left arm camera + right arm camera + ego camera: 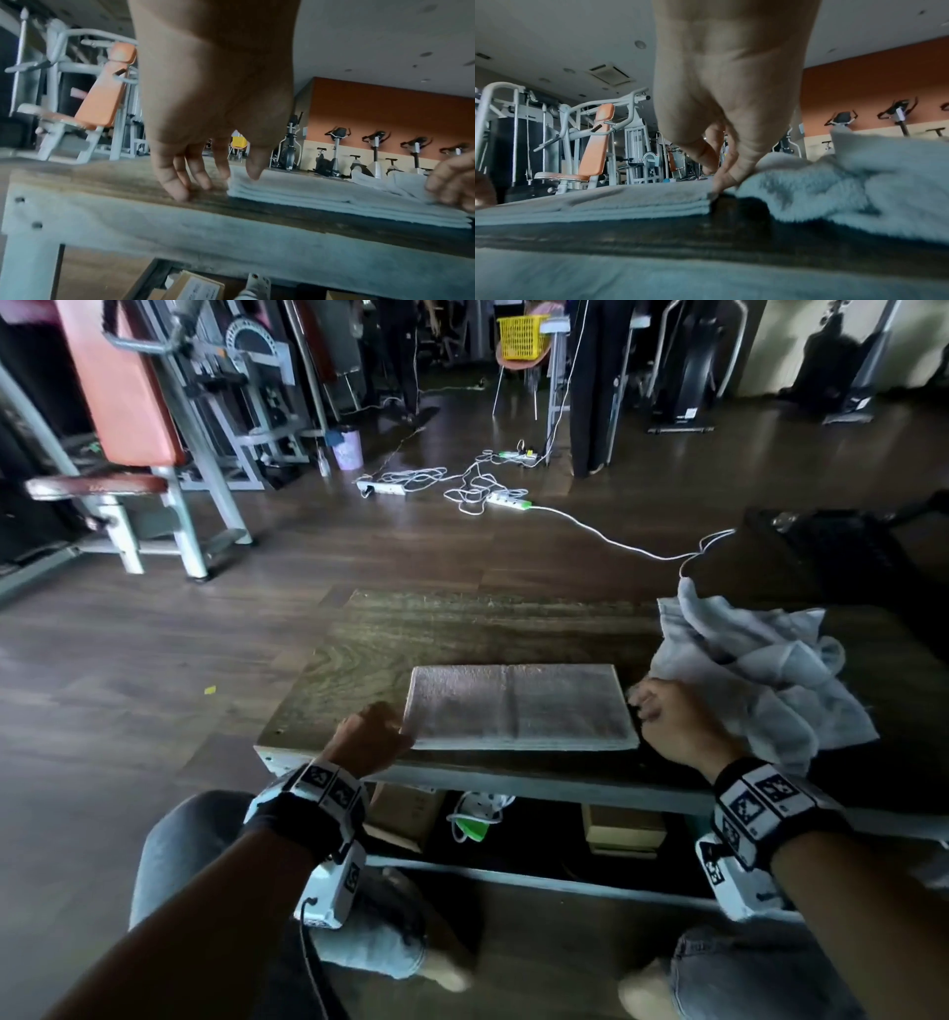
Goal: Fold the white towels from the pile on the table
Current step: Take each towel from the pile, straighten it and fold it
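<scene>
A folded white towel (521, 706) lies flat in the middle of the wooden table (462, 629). My left hand (382, 729) is at its left end. In the left wrist view this hand (239, 172) points down, its straight fingers (180, 190) touch the table (115, 178), and the thumb rests on the towel's (321, 190) top edge. My right hand (649, 706) is at the towel's right end. In the right wrist view thumb and fingers of that hand (722, 182) pinch the edge of the folded towel (628, 201). A crumpled pile of white towels (760, 670) (847, 182) lies just right of it.
A black bag (847, 546) sits beyond the pile at the back right. Cardboard boxes (624, 829) and a power strip are on the shelf under the table. Cables and power strips (462, 490) trail over the floor ahead. A gym machine (128, 403) stands at the left.
</scene>
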A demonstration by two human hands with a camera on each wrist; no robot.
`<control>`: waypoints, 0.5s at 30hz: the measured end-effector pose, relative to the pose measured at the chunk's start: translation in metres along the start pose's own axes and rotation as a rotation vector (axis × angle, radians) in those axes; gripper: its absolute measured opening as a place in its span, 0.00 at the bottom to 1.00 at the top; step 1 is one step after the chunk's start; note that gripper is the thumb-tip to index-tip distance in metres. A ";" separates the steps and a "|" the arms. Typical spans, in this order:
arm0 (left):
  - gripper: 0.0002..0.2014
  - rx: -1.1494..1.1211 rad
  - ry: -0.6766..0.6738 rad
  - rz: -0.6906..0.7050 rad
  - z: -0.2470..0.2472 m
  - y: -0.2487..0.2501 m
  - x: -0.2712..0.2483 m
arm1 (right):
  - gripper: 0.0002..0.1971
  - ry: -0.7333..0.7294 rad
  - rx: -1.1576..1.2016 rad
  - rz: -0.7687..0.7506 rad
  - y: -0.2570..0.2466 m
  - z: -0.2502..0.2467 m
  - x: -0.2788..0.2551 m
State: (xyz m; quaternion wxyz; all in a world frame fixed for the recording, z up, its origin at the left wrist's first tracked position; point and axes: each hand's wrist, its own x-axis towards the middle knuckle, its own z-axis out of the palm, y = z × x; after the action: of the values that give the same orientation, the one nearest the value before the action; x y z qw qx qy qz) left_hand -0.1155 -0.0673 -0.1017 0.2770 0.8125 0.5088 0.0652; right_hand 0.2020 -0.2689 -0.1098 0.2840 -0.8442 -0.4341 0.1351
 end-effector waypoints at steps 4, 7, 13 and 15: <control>0.27 0.081 0.088 -0.084 0.015 0.007 -0.001 | 0.13 0.014 -0.044 0.134 -0.001 0.021 -0.011; 0.29 0.031 0.121 -0.111 0.018 0.007 0.001 | 0.17 0.026 -0.065 0.216 -0.005 0.024 -0.014; 0.19 -0.077 0.194 -0.169 0.010 0.007 -0.001 | 0.19 0.015 -0.076 0.238 -0.006 0.020 -0.016; 0.15 -0.097 0.206 -0.186 0.007 0.004 0.000 | 0.18 0.039 -0.068 0.225 -0.008 0.016 -0.018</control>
State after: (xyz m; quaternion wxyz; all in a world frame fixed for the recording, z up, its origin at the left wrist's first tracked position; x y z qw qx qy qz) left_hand -0.1100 -0.0717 -0.1057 0.2669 0.7366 0.6038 0.1468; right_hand 0.1787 -0.2743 -0.1182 0.2466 -0.8992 -0.3355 0.1347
